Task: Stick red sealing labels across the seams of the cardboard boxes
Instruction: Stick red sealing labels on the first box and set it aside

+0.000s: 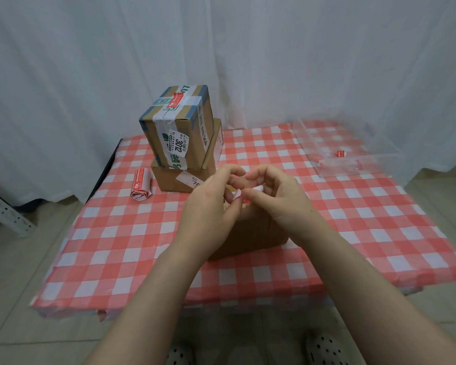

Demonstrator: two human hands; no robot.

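Between left hand (208, 205), right hand (278, 197), pinched label (238, 194), blurred

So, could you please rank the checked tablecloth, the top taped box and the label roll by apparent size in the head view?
1. checked tablecloth
2. top taped box
3. label roll, clearly the smallest
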